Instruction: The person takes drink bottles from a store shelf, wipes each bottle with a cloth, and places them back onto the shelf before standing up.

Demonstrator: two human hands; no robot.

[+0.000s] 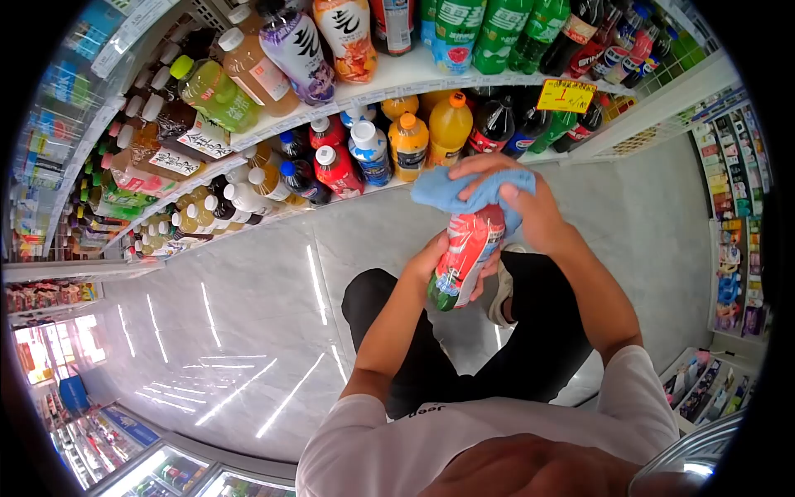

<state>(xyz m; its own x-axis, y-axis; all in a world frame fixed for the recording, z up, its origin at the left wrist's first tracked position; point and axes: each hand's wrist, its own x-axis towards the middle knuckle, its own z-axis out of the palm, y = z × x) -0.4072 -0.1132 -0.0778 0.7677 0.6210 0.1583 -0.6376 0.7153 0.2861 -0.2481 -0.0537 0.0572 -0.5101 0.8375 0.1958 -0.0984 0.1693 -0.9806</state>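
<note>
Working low over the gray floor [646, 215], you had a hard surface under everything you held, and that was probably the chief hazard: had your hold loosened, the load could have dropped past your bent knees [542, 323] and been dented. The stocked shelf [397, 68] came next — its lower row stood near and ahead of your hands, so a hasty sweep forward might have toppled something like the orange soda bottle [447, 128]. Smaller again was the red bottle [470, 255], tilted in midair above the gap between your knees; its smooth-looking wrapper likely gave little bite, and a hard twist with the blue cloth [439, 192] could have spun it loose. That cloth, bunched over the upper end, hid whatever lay beneath, and you couldn't tell from this view whether it was damp. As for position, the bottle sat within the curl of your left hand [429, 258] — clasped around its lower half, fingertips showing along the far side — while your right hand [537, 214] pinched the cloth against the upper end, just above the left.
</note>
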